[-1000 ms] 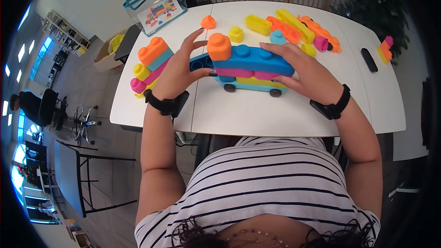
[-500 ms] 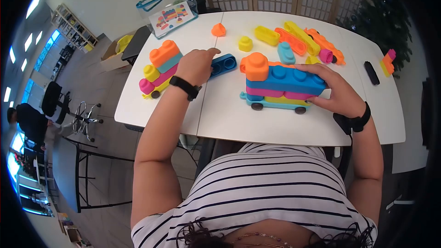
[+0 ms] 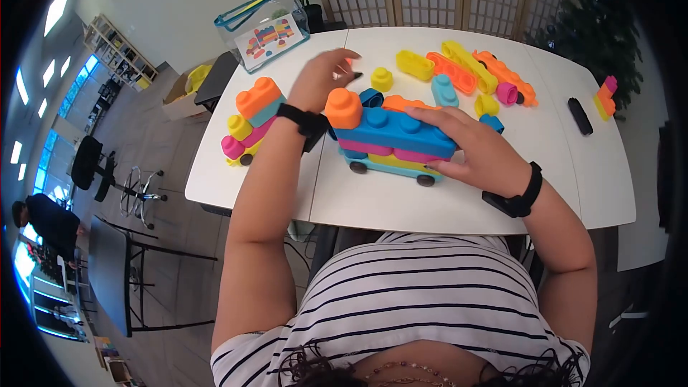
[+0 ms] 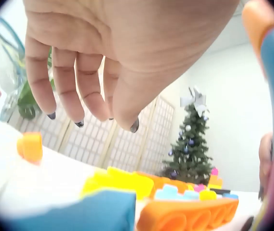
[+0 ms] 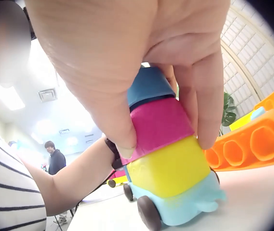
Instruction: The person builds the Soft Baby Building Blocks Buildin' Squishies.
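My right hand [image 3: 487, 150] grips the right end of a toy block wagon [image 3: 401, 129], thumb on the near side and fingers over the far side. The wagon has a light blue wheeled base, yellow and pink layers, a long blue block and an orange block [image 3: 344, 107] on its left end. In the right wrist view the thumb presses the pink block [image 5: 161, 127] above the yellow one. My left hand [image 3: 322, 79] reaches out beyond the wagon, fingers loosely bent with nothing between them. Close to its fingertips is a small orange block [image 4: 30, 147], mostly hidden in the head view.
A second block wagon [image 3: 252, 122] stands at the left. Behind the gripped wagon lie a dark blue block [image 3: 370, 97] and a long orange block [image 5: 252, 144]. Several yellow, orange and light blue blocks lie farther back. A clear bag [image 3: 265, 29] stands at the far left corner.
My left hand has let go of the wagon and moved forward towards the small orange block. My right hand, still gripping, has brought the wagon right and then back left.
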